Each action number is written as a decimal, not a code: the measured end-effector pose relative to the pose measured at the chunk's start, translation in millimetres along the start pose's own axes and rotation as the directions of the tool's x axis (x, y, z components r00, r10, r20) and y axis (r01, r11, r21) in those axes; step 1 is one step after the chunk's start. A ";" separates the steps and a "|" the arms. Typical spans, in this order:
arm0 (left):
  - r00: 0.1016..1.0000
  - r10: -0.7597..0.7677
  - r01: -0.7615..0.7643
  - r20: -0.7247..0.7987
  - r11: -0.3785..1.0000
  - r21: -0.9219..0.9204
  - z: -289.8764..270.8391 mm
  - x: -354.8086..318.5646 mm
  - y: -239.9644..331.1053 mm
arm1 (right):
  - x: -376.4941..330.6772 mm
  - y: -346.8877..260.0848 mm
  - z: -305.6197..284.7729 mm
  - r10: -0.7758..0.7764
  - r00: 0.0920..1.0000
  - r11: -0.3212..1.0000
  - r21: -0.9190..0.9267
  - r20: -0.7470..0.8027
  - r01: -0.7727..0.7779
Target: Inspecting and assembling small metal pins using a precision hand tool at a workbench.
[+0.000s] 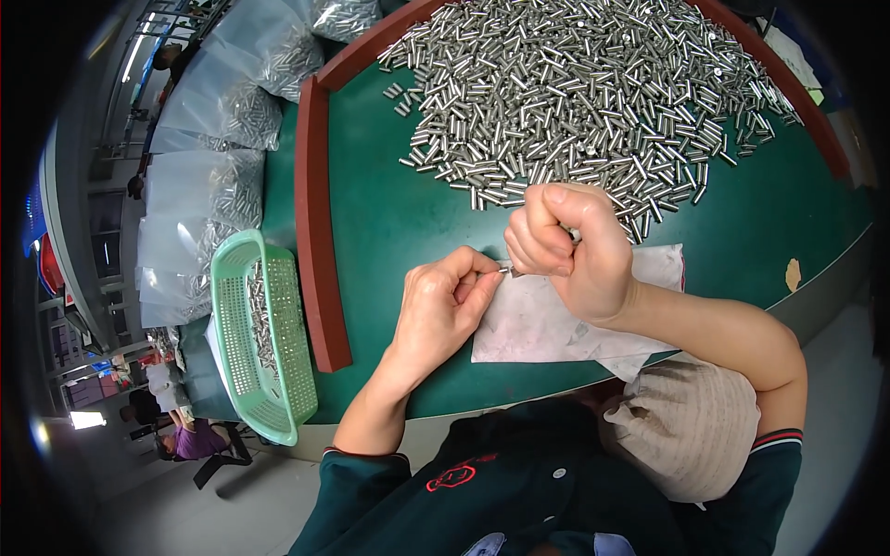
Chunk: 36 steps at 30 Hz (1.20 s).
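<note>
- Left hand (436, 301) pinched a small silver metal piece (504, 270).
- Right hand (575, 246), at the left's two o'clock, clenched, contents hidden.
- Silver metal cylinders (575, 102) lay heaped toward one o'clock.

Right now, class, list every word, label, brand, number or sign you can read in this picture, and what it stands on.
No text is legible enough to quote.
Red outlined emblem on the dark green fabric shirt: marks too small and blurred to read.
Pale, stained flat cloth: no lettering visible.
Short silvery metal cylinders: none visible.
Pale green perforated plastic basket: none visible.
</note>
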State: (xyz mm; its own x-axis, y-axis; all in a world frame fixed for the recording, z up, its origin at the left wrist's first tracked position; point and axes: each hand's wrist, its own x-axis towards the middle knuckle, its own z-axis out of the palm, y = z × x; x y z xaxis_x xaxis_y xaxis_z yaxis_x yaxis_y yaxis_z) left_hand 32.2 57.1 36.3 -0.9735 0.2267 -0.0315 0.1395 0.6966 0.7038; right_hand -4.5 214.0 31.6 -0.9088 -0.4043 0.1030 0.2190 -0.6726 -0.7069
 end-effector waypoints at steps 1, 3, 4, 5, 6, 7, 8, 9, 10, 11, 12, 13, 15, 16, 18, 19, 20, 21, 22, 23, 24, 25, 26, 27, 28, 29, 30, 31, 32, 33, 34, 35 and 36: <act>1.000 0.004 -0.004 0.002 1.000 -0.002 -0.2 0.0 0.0 | -0.2 0.8 0.3 -0.009 1.000 1.000 -0.017 0.000 0.009; 1.000 0.011 -0.011 0.001 1.000 -0.004 -0.8 0.1 0.0 | 0.5 2.3 0.2 -0.013 1.000 1.000 -0.021 0.012 0.014; 1.000 0.005 -0.005 -0.004 1.000 0.000 -0.9 -0.2 0.5 | 0.5 2.4 0.7 -0.017 1.000 1.000 -0.023 0.022 0.018; 1.000 -0.002 0.002 -0.007 1.000 0.004 0.0 0.1 0.2 | 0.5 3.1 0.4 -0.017 1.000 1.000 -0.023 0.022 0.018; 1.000 -0.002 0.002 -0.007 1.000 0.004 0.8 0.4 -0.1 | 0.4 3.7 0.2 -0.016 1.000 0.999 -0.028 0.019 0.017; 1.000 -0.005 0.005 -0.006 1.000 0.005 1.6 0.8 -0.5 | 0.3 4.4 -0.2 -0.016 1.000 0.999 -0.032 0.015 0.016; 1.000 -0.007 0.007 -0.007 1.000 0.007 1.0 0.6 0.2 | 0.1 4.3 0.3 -0.016 1.000 0.999 -0.033 0.018 0.017; 1.000 -0.006 0.006 -0.009 1.000 0.007 0.6 0.4 0.3 | -0.1 4.5 0.2 -0.023 1.000 0.999 -0.041 0.015 0.023; 1.000 0.000 0.001 -0.010 1.000 0.006 0.6 0.4 -0.2 | -0.3 4.7 0.3 -0.029 0.999 0.998 -0.050 0.013 0.030; 1.000 0.006 -0.005 -0.011 1.000 0.004 0.3 0.3 -0.4 | -0.2 4.5 1.2 -0.030 0.999 0.998 -0.051 0.015 0.030; 1.000 0.006 -0.006 -0.013 1.000 0.004 0.1 0.1 -0.6 | 0.1 4.4 2.1 -0.039 0.999 0.998 -0.043 0.013 0.040; 1.000 0.008 -0.008 -0.016 1.000 0.005 0.0 0.0 -0.8 | 0.2 4.3 2.7 -0.048 0.999 0.998 -0.035 0.011 0.049; 1.000 0.008 -0.008 -0.018 1.000 0.004 0.0 -0.5 -0.7 | -0.1 4.2 3.3 -0.038 0.999 0.999 -0.039 0.004 0.038; 1.000 -0.001 0.001 -0.017 1.000 0.000 0.2 -0.6 0.0 | -0.3 4.1 3.3 -0.039 0.999 0.999 -0.014 -0.001 0.039; 1.000 0.000 0.000 -0.020 1.000 0.006 0.1 -0.2 -0.7 | -0.3 4.3 3.1 -0.039 0.999 0.999 0.011 -0.006 0.039; 1.000 0.001 -0.001 -0.018 1.000 -0.001 0.4 0.0 -1.1 | -0.4 4.5 3.0 -0.038 0.999 0.999 0.015 -0.008 0.038; 1.000 0.003 -0.003 -0.014 1.000 -0.008 0.4 0.2 -1.2 | -0.6 4.7 3.1 -0.037 0.999 0.999 0.021 -0.010 0.037; 1.000 0.003 -0.003 -0.014 1.000 -0.008 0.4 0.4 -1.3 | -0.8 4.6 3.3 -0.037 0.999 0.999 0.021 -0.010 0.037; 1.000 0.002 -0.002 -0.005 1.000 -0.019 0.5 0.7 -1.4 | -0.9 4.5 3.7 -0.039 0.999 0.999 0.004 -0.009 0.039; 1.000 0.001 -0.001 0.002 1.000 -0.029 0.2 0.6 -1.2 | -1.1 4.4 4.4 -0.040 0.999 0.999 -0.011 -0.005 0.040; 1.000 0.001 -0.001 0.002 1.000 -0.029 0.0 0.5 -0.8 | -1.5 5.0 5.1 -0.040 0.999 0.999 -0.011 -0.005 0.040; 1.000 0.003 -0.003 -0.006 1.000 -0.023 0.0 0.4 -0.4 | -2.1 6.1 5.7 -0.049 0.999 0.999 -0.021 -0.001 0.049; 1.000 0.006 -0.006 -0.014 1.000 -0.018 0.2 0.7 -0.2 | -2.5 6.9 6.2 -0.058 0.998 0.998 -0.032 0.002 0.058; 1.000 0.007 -0.007 -0.014 1.000 -0.020 0.6 0.8 -0.7 | -3.3 7.6 7.1 -0.058 0.998 0.998 -0.034 0.002 0.058; 1.000 -0.004 0.003 -0.013 0.999 -0.034 1.1 0.6 -1.6 | -4.3 8.5 8.2 -0.071 0.997 0.995 -0.065 0.000 0.071; 1.000 -0.016 0.015 -0.014 0.999 -0.048 1.1 -0.1 -2.0 | -5.0 9.3 9.4 -0.084 0.996 0.992 -0.094 0.001 0.083; 1.000 -0.017 0.016 -0.016 0.999 -0.049 0.8 -0.4 -1.5 | -5.1 9.8 10.3 -0.082 0.997 0.992 -0.094 0.003 0.082; 1.000 -0.022 0.021 -0.012 0.999 -0.044 0.1 -0.5 -0.5 | -5.2 10.3 11.3 -0.095 0.995 0.990 -0.107 0.009 0.095; 1.000 -0.026 0.026 -0.008 0.999 -0.040 -0.2 -0.3 0.6 | -5.4 10.6 11.7 -0.108 0.994 0.987 -0.121 0.016 0.109; 1.000 -0.027 0.026 -0.011 0.999 -0.041 -0.8 -0.4 1.5 | -5.7 10.8 12.0 -0.107 0.994 0.987 -0.122 0.018 0.108; 0.999 -0.034 0.034 -0.005 0.998 -0.046 -1.5 -0.5 2.5 | -6.0 10.9 12.3 -0.103 0.994 0.986 -0.132 0.017 0.105; 0.999 -0.039 0.039 0.002 0.998 -0.051 -1.5 -0.1 3.2 | -6.3 10.8 12.1 -0.102 0.995 0.985 -0.142 0.016 0.103; 0.999 -0.038 0.038 0.001 0.998 -0.052 -1.2 0.3 3.6 | -6.7 11.1 12.6 -0.102 0.995 0.984 -0.143 0.018 0.104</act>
State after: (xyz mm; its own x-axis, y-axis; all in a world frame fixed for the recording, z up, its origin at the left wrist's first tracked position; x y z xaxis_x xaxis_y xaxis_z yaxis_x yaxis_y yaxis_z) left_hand 32.3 58.9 39.7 -0.9779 0.2004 -0.0589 0.0926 0.6687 0.7378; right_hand 8.5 201.4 31.9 -0.9200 -0.3444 0.1871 0.0707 -0.6153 -0.7851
